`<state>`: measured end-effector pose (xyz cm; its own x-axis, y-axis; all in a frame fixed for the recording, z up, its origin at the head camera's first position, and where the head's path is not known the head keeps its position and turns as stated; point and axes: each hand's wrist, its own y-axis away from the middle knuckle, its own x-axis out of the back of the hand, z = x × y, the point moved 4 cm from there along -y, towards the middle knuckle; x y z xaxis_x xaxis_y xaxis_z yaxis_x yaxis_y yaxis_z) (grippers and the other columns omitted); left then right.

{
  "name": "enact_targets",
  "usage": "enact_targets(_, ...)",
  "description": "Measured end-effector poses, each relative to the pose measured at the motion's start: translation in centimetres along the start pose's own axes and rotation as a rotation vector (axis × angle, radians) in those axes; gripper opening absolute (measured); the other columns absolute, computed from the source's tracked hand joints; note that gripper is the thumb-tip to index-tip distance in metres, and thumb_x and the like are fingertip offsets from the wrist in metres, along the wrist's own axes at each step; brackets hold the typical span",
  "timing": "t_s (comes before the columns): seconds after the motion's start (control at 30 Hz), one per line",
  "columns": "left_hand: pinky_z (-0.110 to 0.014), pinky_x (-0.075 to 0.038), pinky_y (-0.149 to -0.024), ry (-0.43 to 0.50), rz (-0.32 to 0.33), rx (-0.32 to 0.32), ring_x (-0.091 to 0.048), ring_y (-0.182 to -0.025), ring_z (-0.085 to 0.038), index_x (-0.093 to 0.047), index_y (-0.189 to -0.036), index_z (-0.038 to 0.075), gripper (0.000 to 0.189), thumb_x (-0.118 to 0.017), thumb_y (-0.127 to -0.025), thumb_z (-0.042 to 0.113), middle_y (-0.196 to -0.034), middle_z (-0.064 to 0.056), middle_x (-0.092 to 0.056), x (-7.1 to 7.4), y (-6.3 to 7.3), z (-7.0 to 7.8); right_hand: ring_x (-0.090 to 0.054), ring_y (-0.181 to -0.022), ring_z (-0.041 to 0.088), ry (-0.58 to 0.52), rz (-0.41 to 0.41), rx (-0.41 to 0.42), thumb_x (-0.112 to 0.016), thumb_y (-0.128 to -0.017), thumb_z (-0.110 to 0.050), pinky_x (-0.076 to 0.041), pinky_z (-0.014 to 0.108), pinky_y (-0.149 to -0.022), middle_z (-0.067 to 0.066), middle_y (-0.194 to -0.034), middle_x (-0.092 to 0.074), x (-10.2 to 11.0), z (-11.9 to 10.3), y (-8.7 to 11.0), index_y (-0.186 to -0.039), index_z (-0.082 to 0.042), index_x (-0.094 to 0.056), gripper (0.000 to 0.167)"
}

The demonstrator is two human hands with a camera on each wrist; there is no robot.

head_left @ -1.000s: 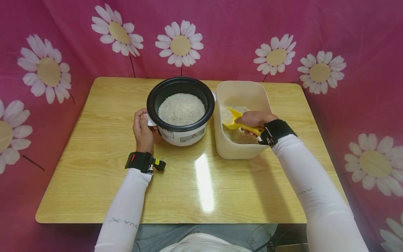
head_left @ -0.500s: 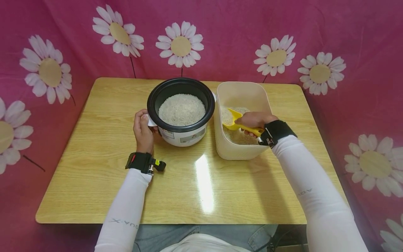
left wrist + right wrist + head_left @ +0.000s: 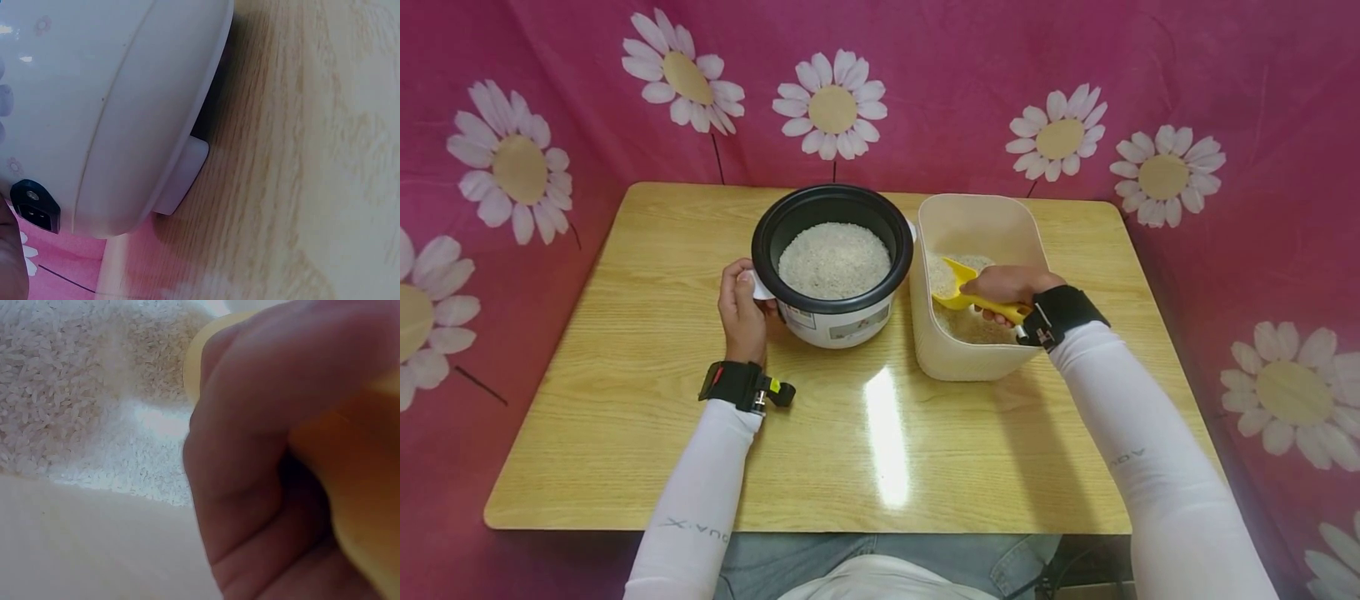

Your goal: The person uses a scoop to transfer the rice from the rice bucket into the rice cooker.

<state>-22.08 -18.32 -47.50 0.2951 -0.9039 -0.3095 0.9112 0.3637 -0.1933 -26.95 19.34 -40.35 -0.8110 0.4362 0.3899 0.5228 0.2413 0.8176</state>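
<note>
A white rice cooker (image 3: 842, 330) with a black inner rim stands left of the bin, with a mound of rice (image 3: 835, 260) inside. My left hand (image 3: 743, 312) grips its white side handle (image 3: 761, 287). In the left wrist view the cooker's body (image 3: 137, 125) shows a black power socket (image 3: 36, 206) and a small foot. Inside the cream bin (image 3: 973, 364), my right hand (image 3: 1006, 286) holds a yellow scoop (image 3: 958, 283) by its handle. The scoop's bowl lies at the rice (image 3: 69, 381) in the bin. In the right wrist view, curled fingers (image 3: 237, 456) wrap the scoop's handle.
Both vessels stand side by side towards the back of a wooden table (image 3: 820, 458). A pink cloth (image 3: 925, 100) with daisies hangs behind and at the sides. Glare marks the tabletop in front of the cooker.
Nearly everything holds still. The left hand stays on the cooker handle, and the right hand stays in the bin with the scoop; the head view shifts very slightly.
</note>
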Motion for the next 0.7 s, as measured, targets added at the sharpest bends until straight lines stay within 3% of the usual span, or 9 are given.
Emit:
enact_targets(0.17,-0.023,-0.043,-0.053,-0.007,-0.004,0.01,-0.051,-0.062,-0.009,-0.059,-0.114,0.028,0.021,-0.039,-0.109,0.025,-0.08,0.006,-0.054,-0.1,0.0,0.1,-0.049,-0.05,0.006,-0.013,0.015,0.022,-0.037,-0.109,-0.043,-0.048,0.02,-0.053,-0.005,-0.068,-0.052,0.1,0.0,0.1,-0.115,0.002,-0.052,0.048)
enact_targets(0.4,-0.024,-0.044,-0.055,-0.018,-0.005,0.036,-0.051,-0.064,-0.009,-0.059,-0.115,0.029,0.02,-0.039,-0.109,0.027,-0.082,0.005,-0.054,-0.1,0.1,0.0,-0.048,-0.047,0.006,-0.044,0.004,0.07,-0.037,-0.109,-0.045,-0.047,0.02,-0.051,-0.006,-0.065,-0.052,0.7,0.4,0.0,-0.102,-0.003,-0.056,0.047)
enact_targets(0.7,-0.025,-0.043,-0.055,-0.007,-0.004,0.021,-0.051,-0.063,-0.009,-0.059,-0.115,0.027,0.02,-0.04,-0.11,0.025,-0.081,0.005,-0.054,0.1,0.0,0.1,-0.049,-0.049,0.007,-0.088,0.03,0.087,-0.037,-0.11,-0.042,-0.047,0.019,-0.052,-0.005,-0.069,-0.053,1.1,0.9,0.3,-0.108,0.0,-0.056,0.046)
